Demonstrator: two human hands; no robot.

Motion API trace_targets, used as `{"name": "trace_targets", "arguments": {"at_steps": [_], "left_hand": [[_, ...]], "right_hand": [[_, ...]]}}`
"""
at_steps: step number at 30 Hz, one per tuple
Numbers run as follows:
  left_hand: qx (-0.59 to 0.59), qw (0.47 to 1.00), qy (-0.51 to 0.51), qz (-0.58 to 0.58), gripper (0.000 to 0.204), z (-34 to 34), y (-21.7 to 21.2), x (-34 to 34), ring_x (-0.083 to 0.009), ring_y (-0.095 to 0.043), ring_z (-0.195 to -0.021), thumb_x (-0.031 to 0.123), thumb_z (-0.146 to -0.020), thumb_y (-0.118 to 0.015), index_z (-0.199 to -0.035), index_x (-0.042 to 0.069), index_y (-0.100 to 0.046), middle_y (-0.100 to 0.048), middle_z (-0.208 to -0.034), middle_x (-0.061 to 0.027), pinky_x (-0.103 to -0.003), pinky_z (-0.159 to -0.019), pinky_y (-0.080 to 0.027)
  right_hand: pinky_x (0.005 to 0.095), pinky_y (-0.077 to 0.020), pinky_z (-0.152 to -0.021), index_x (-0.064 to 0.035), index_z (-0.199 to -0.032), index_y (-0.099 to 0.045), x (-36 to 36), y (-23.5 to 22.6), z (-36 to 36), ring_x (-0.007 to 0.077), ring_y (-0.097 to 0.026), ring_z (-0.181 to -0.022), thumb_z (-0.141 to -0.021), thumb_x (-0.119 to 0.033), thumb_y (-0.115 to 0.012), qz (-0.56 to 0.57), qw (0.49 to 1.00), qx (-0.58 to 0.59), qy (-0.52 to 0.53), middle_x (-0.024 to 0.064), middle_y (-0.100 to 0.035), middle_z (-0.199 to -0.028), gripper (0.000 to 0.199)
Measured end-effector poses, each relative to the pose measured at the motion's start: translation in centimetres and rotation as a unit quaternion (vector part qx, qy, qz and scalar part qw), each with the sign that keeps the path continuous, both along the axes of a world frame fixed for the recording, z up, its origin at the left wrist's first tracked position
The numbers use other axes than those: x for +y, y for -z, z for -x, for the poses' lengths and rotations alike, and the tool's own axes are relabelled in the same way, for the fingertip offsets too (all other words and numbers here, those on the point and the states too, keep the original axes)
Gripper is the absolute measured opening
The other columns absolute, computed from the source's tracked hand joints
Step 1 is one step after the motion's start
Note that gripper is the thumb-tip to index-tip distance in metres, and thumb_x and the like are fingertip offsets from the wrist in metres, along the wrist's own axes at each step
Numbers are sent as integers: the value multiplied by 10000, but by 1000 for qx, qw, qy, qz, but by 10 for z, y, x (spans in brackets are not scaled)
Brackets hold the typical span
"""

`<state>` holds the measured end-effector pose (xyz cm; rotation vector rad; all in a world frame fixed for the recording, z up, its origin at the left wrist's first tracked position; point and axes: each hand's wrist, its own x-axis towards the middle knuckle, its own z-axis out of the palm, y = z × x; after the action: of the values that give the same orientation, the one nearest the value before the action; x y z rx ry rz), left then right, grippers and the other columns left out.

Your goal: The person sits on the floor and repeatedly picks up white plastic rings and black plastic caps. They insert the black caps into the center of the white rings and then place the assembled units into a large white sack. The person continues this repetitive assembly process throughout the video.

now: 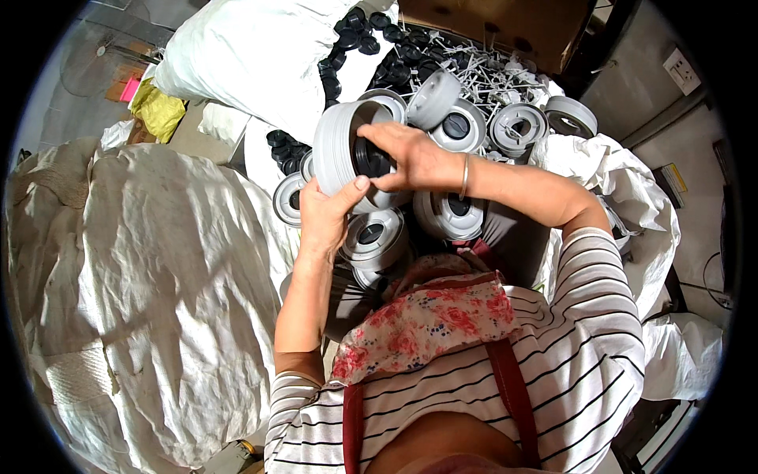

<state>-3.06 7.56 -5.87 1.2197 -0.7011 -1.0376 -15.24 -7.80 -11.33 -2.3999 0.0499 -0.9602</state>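
My left hand is closed round the lower rim of a grey round plastic housing, tilted so that its hollow side faces right. Inside that hollow, the fingers of my right hand grip a black round cap at the housing's centre. Part of the cap is hidden by those fingers. Just below my hands, a similar grey housing has a black cap in its middle, and another capped housing lies to its right.
Behind my hands are more grey housings, a heap of thin white plastic pieces and loose black caps. A full white sack stands far left, a white woven sheet near left. An open white bag is at right.
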Motion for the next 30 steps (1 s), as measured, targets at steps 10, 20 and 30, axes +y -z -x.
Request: {"name": "trace_targets", "arguments": {"at_steps": [10,20,30], "left_hand": [[91,990,53,-98,367,-19,3,-1,-183,-638,-899,128,-842,-684,-1135,-60,-566,-642,-1040,-121,-314,-822,-526],[131,985,78,-81,335,-27,3,-6,-197,-652,-856,147,-855,-670,-1095,-62,-568,-653,-992,-134,-328,-808,-546],[24,1000,10,-19,362,1,26,-15,-141,-625,-900,89,-777,-744,-1094,-29,-615,-659,-1009,-81,-278,-803,-500]], "right_hand": [[360,-539,-670,-9,-1169,-457,4,-7,18,318,-559,-952,-685,-79,-625,224,970,55,-79,190,-479,-1063,517],[409,-465,-873,-57,-1114,-521,-3,-26,18,348,-561,-973,-651,-268,-748,-123,984,128,-20,179,-573,-990,557],[307,-521,-724,34,-1151,-571,-8,-4,4,217,-658,-788,-650,-212,-763,-270,957,93,42,165,-659,-861,591]]}}
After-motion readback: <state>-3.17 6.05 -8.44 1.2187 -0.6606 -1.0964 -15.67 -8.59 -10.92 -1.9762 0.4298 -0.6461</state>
